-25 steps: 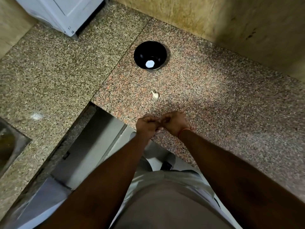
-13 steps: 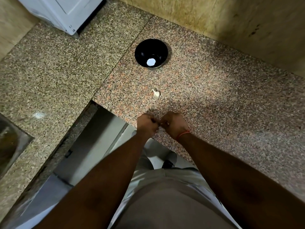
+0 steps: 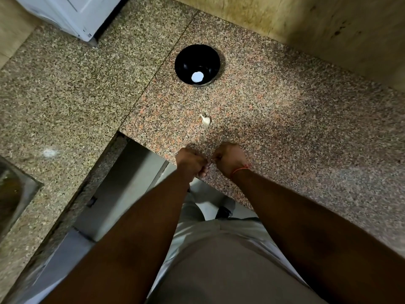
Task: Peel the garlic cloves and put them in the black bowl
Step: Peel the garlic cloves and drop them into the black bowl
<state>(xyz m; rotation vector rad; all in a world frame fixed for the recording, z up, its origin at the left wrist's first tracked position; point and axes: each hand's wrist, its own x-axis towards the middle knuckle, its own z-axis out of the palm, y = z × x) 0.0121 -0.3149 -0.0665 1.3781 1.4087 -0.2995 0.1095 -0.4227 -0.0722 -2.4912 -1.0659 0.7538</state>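
A garlic clove (image 3: 205, 120) lies on the speckled stone surface (image 3: 285, 128), between a black bowl (image 3: 197, 64) holding one white spot and two hands. Left hand (image 3: 189, 162) and right hand (image 3: 229, 159) meet, fingers curled tight; what they pinch is hidden.

Whatever the left hand (image 3: 189, 162) and right hand (image 3: 228, 160) hold between their curled fingers (image 3: 202, 171) is hidden, so it cannot be told what they pinch. The steel sink (image 3: 13, 194) is cut off by the left edge, and the white appliance (image 3: 72, 14) by the top edge. The white patch in the black bowl (image 3: 197, 63) is too small to tell clove from glare.
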